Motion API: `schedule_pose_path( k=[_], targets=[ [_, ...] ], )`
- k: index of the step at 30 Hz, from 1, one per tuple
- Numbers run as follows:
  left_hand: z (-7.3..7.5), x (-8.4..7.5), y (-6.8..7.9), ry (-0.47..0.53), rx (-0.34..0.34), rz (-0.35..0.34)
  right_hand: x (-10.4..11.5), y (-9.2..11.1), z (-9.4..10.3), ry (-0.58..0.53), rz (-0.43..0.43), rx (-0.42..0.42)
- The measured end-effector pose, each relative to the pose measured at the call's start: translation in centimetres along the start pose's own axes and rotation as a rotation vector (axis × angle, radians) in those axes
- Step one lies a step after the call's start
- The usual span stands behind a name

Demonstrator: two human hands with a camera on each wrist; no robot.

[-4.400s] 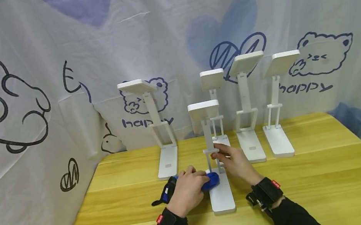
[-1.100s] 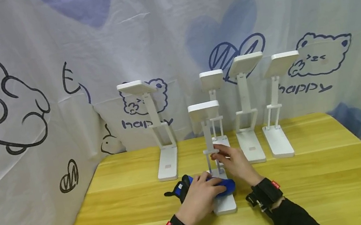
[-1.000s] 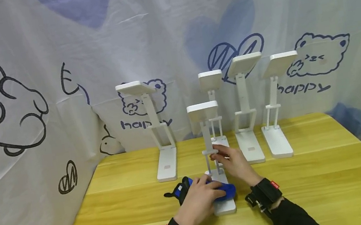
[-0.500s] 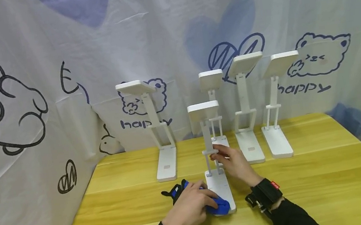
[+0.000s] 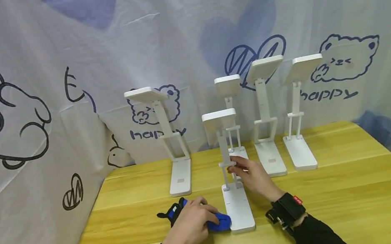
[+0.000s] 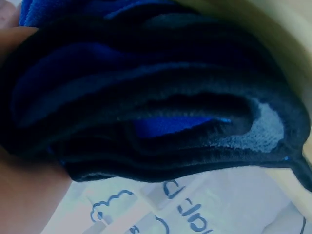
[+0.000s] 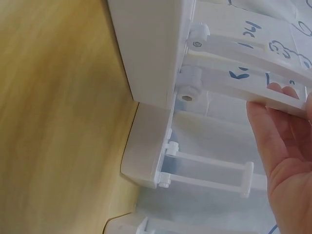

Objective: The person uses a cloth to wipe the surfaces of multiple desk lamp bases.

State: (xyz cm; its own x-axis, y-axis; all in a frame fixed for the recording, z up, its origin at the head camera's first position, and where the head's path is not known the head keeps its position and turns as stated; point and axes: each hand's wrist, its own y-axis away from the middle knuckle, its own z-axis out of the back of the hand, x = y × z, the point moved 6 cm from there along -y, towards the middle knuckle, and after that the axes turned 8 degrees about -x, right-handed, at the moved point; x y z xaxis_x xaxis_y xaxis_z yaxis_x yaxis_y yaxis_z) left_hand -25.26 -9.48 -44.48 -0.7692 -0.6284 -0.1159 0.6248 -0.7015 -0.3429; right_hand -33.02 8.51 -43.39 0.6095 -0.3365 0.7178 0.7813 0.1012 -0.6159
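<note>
Gripping blue cloth (image 5: 219, 222) in left hand (image 5: 191, 226), with fingers curled over it and the black-edged end bunched out on the far side. Pinching lower leg of white front stand (image 5: 219, 121) in right hand (image 5: 256, 176), thumb and fingers closed on it by the crosspiece (image 5: 226, 164); confirmed in right wrist view. Getting little from left wrist view, mostly dark cloth folds with only edges of the hand. Standing upright on wooden counter (image 5: 138, 219), base (image 5: 240, 212) down flat, nearest the person out of five. Having cloth at left edge of base, near front corner; touching or just beside, cannot tell. Reading as a wiping step on the base, judging by cloth placement and the steadying hold on the leg; looks more like side edge than top face, with no cloth over the top. Probably calling next for a pass along that edge or back across the top, without releasing the leg, to stop the base sliding. May then need cloth on legs and top plate, so would want right hand shifted off the leg. Cannot tell wiped parts from unwiped, all plain white. Seeing four more upright behind, untouched by either hand: left rear stand (image 5: 181, 179), middle rear stand (image 5: 228, 86) partly hidden, right rear stand (image 5: 271, 163), far-right rear stand (image 5: 300, 154).
</note>
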Motion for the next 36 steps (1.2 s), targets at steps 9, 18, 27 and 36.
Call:
schedule_pose_path(
  k=[9, 18, 27, 36],
  targets=[
    [-0.2, 1.6, 0.6, -0.074, -0.015, 0.052, 0.2, -0.1, -0.1, 0.039, -0.013, 0.013],
    [0.0, 3.5, 1.2, -0.125, -0.013, 0.142, -0.2, 0.4, 0.1, 0.115, -0.043, 0.06],
    [-0.1, 4.3, 1.6, -0.141, 0.017, 0.206, -1.2, 1.5, 0.0, 0.255, -0.153, 0.194],
    [-0.2, 4.5, 1.8, -0.138, 0.049, 0.212, 0.8, 3.4, -1.8, 0.368, -0.057, 0.527]
  ],
)
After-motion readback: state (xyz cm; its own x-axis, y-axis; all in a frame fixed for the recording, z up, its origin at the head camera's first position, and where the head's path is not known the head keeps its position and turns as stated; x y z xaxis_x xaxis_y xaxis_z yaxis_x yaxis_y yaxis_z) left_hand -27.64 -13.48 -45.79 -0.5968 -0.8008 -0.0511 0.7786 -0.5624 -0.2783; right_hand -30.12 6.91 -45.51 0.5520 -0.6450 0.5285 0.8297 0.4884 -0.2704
